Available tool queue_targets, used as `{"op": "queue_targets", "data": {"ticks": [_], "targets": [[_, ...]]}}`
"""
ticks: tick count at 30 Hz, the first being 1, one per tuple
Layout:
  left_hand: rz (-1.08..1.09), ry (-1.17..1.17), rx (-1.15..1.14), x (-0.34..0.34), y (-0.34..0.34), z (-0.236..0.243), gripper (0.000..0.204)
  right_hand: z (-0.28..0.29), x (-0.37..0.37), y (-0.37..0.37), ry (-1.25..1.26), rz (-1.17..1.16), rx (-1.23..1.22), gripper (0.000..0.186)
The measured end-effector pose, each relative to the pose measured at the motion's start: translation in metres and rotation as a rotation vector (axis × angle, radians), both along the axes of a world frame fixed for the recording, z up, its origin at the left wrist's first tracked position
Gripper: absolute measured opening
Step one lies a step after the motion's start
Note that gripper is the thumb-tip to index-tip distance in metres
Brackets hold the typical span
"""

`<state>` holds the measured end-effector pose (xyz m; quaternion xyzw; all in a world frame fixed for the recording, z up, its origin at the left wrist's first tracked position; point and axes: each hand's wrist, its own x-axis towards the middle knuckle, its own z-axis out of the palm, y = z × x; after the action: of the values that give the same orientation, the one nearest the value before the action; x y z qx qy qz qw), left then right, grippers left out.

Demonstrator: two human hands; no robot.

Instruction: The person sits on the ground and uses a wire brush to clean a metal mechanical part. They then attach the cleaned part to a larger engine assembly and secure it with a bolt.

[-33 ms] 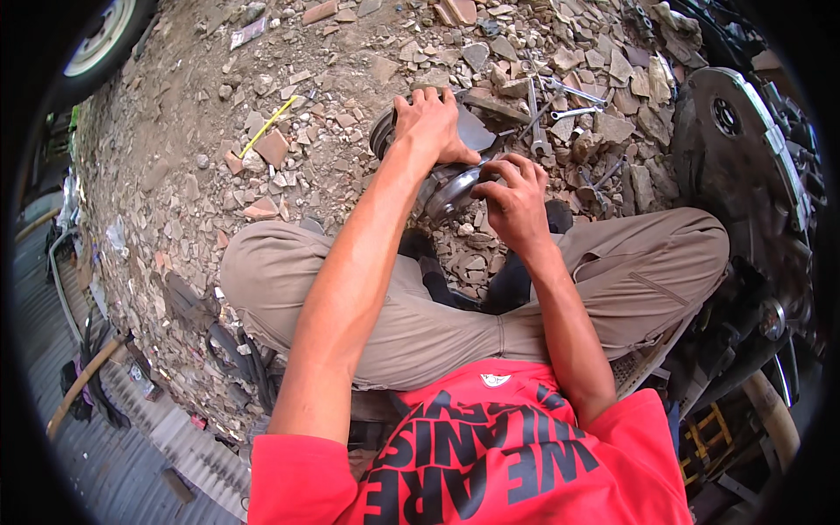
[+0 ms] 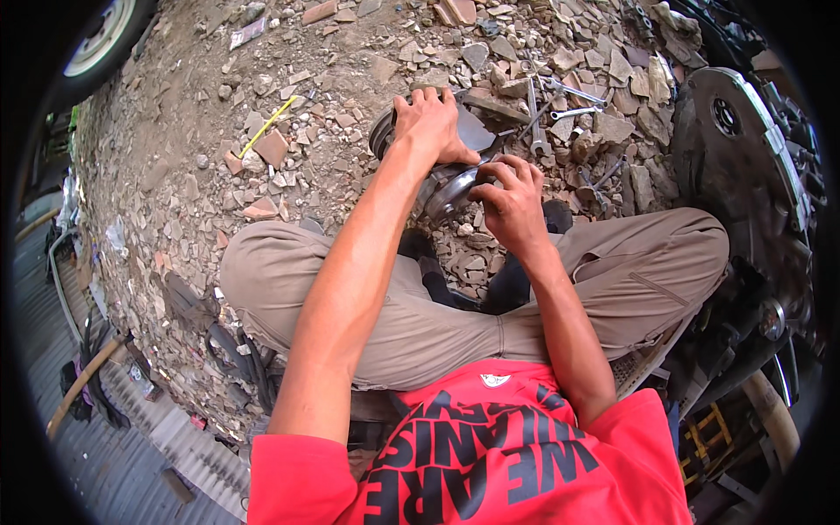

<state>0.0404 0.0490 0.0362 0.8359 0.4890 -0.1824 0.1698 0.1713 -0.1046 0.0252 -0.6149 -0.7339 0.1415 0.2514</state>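
A round, dark metal machine part (image 2: 452, 194) with a shiny curved rim is in front of my feet, above the rubble. Over its far left side my left hand (image 2: 430, 127) is wrapped, fingers bent on top and thumb reaching toward the middle. My right hand (image 2: 514, 194) is closed at the right edge of the shiny rim, its thumb and fingers curled together. Anything small between those fingertips is hidden. Behind the hands a flat grey metal piece (image 2: 477, 133) shows, and the underside of the machine part cannot be seen.
Several wrenches (image 2: 536, 122) lie on the broken stones beyond my right hand. A yellow stick (image 2: 267, 128) rests on the ground to the left. Large dark machinery (image 2: 726, 131) stands at the right, and a wheel (image 2: 101, 39) is at the far left.
My right hand has shifted very slightly left along the shiny rim. My left hand and the metal part look the same.
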Motion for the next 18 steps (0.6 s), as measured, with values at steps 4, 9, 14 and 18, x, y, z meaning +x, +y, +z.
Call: {"op": "queue_targets", "data": {"ticks": [4, 9, 14, 18], "targets": [[0.002, 0.015, -0.029, 0.0, 0.0, 0.001, 0.133, -0.002, -0.001, -0.001, 0.008, -0.049, -0.021, 0.024], [0.001, 0.026, -0.032, 0.001, 0.001, 0.001, 0.133, 0.0, -0.007, -0.005, -0.003, -0.03, -0.005, 0.025], [-0.004, 0.028, -0.044, 0.002, 0.001, 0.002, 0.132, -0.017, 0.03, -0.006, 0.1, -0.363, -0.369, 0.024], [-0.005, 0.019, -0.023, 0.001, 0.003, 0.001, 0.129, -0.013, 0.021, 0.001, 0.417, -0.322, -0.188, 0.022]]}}
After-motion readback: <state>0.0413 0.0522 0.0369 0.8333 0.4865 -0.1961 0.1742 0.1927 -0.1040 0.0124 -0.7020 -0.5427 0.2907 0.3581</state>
